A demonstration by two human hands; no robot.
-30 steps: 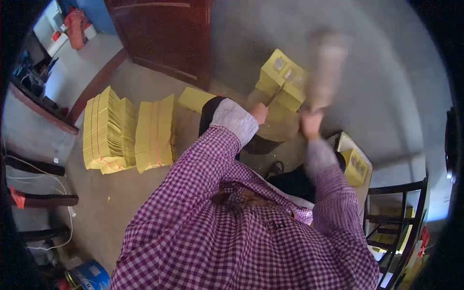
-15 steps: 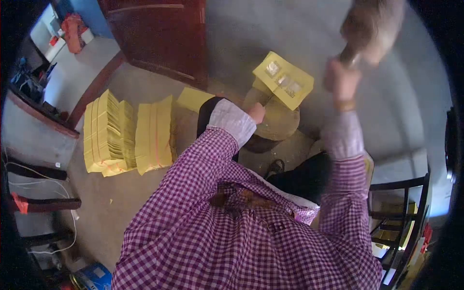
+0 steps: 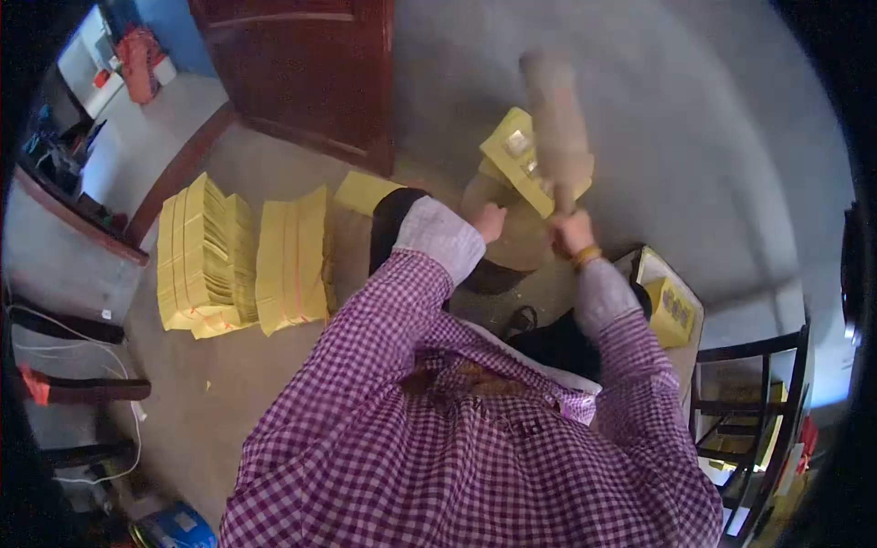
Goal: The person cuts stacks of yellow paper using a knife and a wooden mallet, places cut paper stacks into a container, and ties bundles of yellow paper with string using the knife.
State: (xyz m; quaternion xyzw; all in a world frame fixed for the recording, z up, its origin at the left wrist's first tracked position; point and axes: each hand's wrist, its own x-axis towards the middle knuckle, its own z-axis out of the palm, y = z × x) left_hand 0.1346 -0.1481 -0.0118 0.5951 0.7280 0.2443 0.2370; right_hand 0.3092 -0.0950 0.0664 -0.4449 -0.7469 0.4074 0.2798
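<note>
My right hand is closed around the handle of a wooden mallet. The mallet head is smeared by motion and hangs over the right part of a yellow paper stack with silvery squares on top. That stack rests on a round wooden block. My left hand is a fist at the block's left side, just below the paper. A thin dark rod-like tool seems to reach from this fist towards the paper; its tip is hard to make out.
Tied yellow paper bundles stand on the floor to the left, with a flat yellow stack nearer the block. At right are another yellow stack on a pale-edged surface and a dark chair. A red-brown door stands behind.
My right hand has swung the mallet down and to the left, from high at the right to over the yellow paper. My left hand stays nearly in place.
</note>
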